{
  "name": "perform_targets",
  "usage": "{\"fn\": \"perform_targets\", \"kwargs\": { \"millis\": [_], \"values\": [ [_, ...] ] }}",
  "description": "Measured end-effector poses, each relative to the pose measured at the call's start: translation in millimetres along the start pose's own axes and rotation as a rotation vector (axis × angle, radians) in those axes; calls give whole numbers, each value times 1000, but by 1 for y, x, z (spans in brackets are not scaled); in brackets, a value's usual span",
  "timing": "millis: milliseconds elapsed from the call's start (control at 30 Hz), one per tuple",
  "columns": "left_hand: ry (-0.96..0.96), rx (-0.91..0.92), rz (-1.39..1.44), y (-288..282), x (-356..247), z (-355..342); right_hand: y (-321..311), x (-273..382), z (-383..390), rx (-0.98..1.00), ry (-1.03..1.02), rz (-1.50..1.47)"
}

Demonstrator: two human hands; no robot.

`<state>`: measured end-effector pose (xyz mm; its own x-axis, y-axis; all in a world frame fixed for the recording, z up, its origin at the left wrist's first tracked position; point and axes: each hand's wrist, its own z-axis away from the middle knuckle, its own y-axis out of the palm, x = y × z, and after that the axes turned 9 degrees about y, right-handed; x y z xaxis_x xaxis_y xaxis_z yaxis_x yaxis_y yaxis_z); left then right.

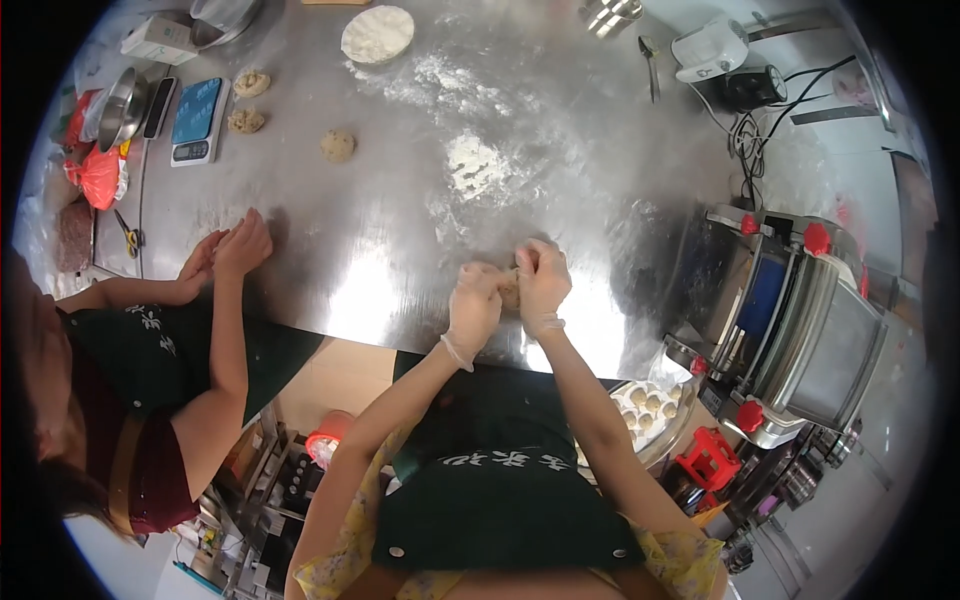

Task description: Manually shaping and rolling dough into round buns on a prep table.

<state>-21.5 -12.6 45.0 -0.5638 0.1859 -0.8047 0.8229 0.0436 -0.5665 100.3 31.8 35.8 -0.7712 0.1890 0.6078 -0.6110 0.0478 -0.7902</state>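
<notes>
Both of my hands wear thin clear gloves and meet over the near edge of the steel table (390, 230). A small lump of dough (510, 293) shows between them. My left hand (474, 308) has its fingers closed on the lump's left side. On the other side my right hand (543, 285) pinches it with bent fingers. My palms and fingers hide part of the dough. Farther off on the steel lie a patch of white flour (476, 168), a round dough ball (338, 146) and two rougher dough lumps (251, 83).
A co-worker's hands (235, 245) are together at the table's left. Beyond them are a digital scale (197, 122), scissors (129, 235) and a flour bowl (378, 35). A dough-rolling machine (790, 310) stands at the right. Below it, a tray (655, 437) holds several dough balls.
</notes>
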Motion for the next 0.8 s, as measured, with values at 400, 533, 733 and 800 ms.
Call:
{"fn": "perform_targets", "kwargs": {
  "millis": [400, 533, 733, 800],
  "values": [
    [316, 266, -119, 4, 2, 26, 7, -8, 17, -213, -29, 123],
    [306, 313, -52, 1, 19, 21, 14, -9, 15, -271, -91, 200],
    [281, 281, 47, -22, -5, -46, -3, 1, 28, -108, 640, -359],
    [289, 506, 16, -20, 10, -52, -3, -1, 31, -60, 669, -477]
  ]
}}
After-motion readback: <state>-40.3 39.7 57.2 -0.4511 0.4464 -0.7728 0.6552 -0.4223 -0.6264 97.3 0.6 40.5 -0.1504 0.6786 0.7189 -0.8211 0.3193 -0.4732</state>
